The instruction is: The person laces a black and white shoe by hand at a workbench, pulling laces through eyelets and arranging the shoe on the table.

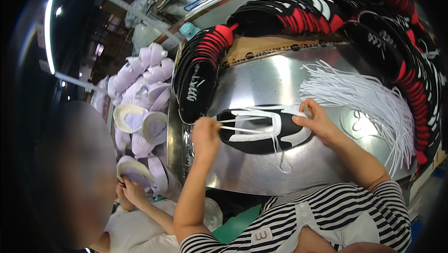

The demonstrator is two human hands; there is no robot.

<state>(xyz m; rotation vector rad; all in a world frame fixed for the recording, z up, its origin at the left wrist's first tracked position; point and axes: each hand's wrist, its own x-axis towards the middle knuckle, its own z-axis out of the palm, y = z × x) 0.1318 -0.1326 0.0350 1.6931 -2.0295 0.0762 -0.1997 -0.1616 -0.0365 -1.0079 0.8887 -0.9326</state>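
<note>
A black and white shoe upper point(261, 147) lies flat on the steel table, its white lacing panel facing up. White shoelaces point(242, 129) run from that panel to my left hand point(205, 136), which is closed on them and pulls them taut beyond the upper's left end. Motion blurs its fingertips a little. At the upper's right end, my right hand point(319, 120) pinches the edge between thumb and fingers. A loose lace end point(283, 163) curls on the metal below the upper.
A thick bundle of white laces point(368, 99) lies on the steel table point(242, 173) at right. Rows of black and red shoe uppers point(200, 73) line the left, far and right edges. At left are piled lilac shoe pieces point(135, 78) and a co-worker's hands point(133, 192).
</note>
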